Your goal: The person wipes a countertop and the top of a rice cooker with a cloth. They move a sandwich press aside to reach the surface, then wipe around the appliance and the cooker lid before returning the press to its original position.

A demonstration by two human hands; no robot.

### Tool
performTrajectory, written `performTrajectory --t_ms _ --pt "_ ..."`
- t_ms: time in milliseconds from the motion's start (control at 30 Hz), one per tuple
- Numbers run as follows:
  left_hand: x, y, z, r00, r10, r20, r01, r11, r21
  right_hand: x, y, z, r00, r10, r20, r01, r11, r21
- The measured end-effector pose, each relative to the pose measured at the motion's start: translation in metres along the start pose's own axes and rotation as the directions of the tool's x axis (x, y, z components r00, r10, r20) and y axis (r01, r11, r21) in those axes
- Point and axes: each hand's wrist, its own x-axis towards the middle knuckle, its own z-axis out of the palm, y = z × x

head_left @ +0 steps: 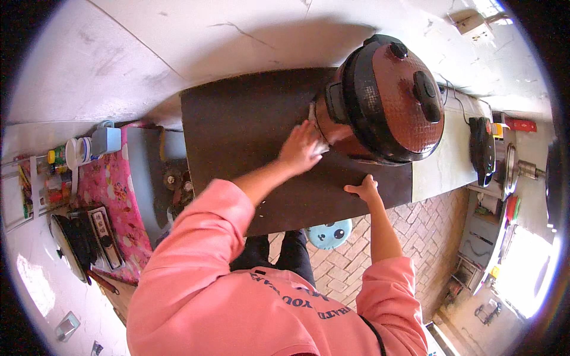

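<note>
An electric pressure cooker (403, 95) with a reddish-brown body and lid, a black rim and a black lid handle stands at the right of a dark brown tabletop (240, 129). My left hand (302, 149) presses a pale cloth (321, 148) against the lower left side of the cooker; part of the cloth is hidden under the fingers. Lower down, near the front edge, my right hand (364, 188) rests on the tabletop. Its thumb points left, apart from the fingers, and nothing shows in it.
A blue round stool (329, 233) with a cartoon face stands below the front edge. On the left are a gas stove (176, 180), a pink patterned cover (104, 182) and a blue container (107, 139). A black appliance (482, 151) stands on the pale counter (449, 151) at right.
</note>
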Motion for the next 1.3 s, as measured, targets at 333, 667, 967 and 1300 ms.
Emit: performTrajectory --t_ms 333,667,967,1300 --pt "-0.081 -0.035 -0.037 0.951 0.248 -0.183 -0.303 0.864 -0.402 0.017 0.023 0.013 0.997 0.002 0.084 -0.02 0.977 0.214" --pt "-0.138 -0.209 -0.123 0.975 -0.127 -0.18 0.173 0.947 0.27 0.017 0.019 0.008 0.999 0.029 0.024 -0.031 0.997 0.077" --pt "-0.311 -0.036 -0.08 0.94 -0.332 0.081 0.324 0.941 0.094 0.016 0.022 0.017 0.999 -0.032 -0.021 0.035 0.992 0.119" --pt "-0.196 0.091 0.026 0.999 -0.043 -0.011 0.044 0.991 0.129 -0.031 0.044 0.012 0.984 -0.039 -0.173 0.146 0.733 0.665"
